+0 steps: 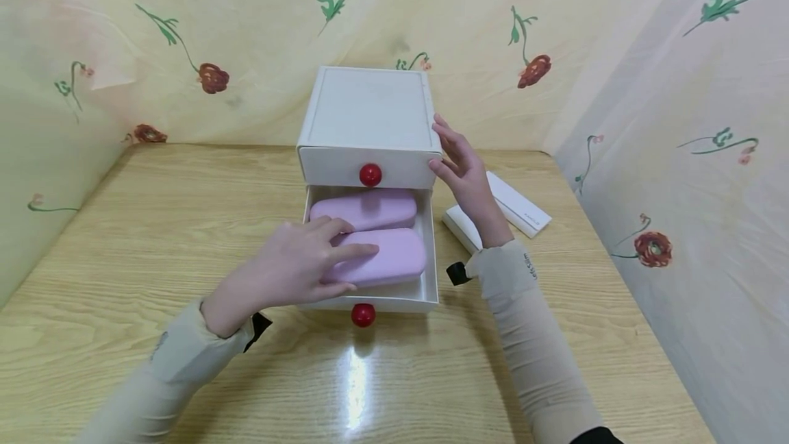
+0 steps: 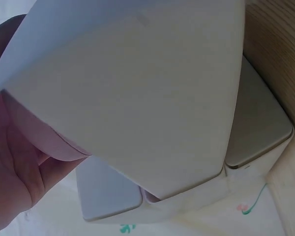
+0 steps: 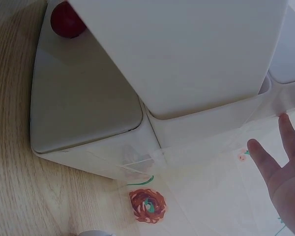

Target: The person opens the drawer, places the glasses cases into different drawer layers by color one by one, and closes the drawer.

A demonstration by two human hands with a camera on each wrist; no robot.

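Note:
A white drawer cabinet (image 1: 370,105) stands on the table, its drawer (image 1: 429,286) below the top one pulled out. Two lilac oblong cases lie in that drawer, a far case (image 1: 388,207) and a near case (image 1: 401,252). My left hand (image 1: 296,259) holds the near case by its left end, index finger on top and thumb at the front side. In the left wrist view the pulled-out drawer (image 2: 137,98) hides much of that case (image 2: 49,132). My right hand (image 1: 468,180) rests its fingertips against the cabinet's upper right side, fingers fairly straight.
Red round knobs sit on the top drawer front (image 1: 333,164) and the pulled-out one. Long white boxes (image 1: 520,207) lie right of the cabinet, partly behind my right forearm. Flowered cloth (image 1: 259,33) hangs behind and at both sides of the wooden table (image 1: 154,252).

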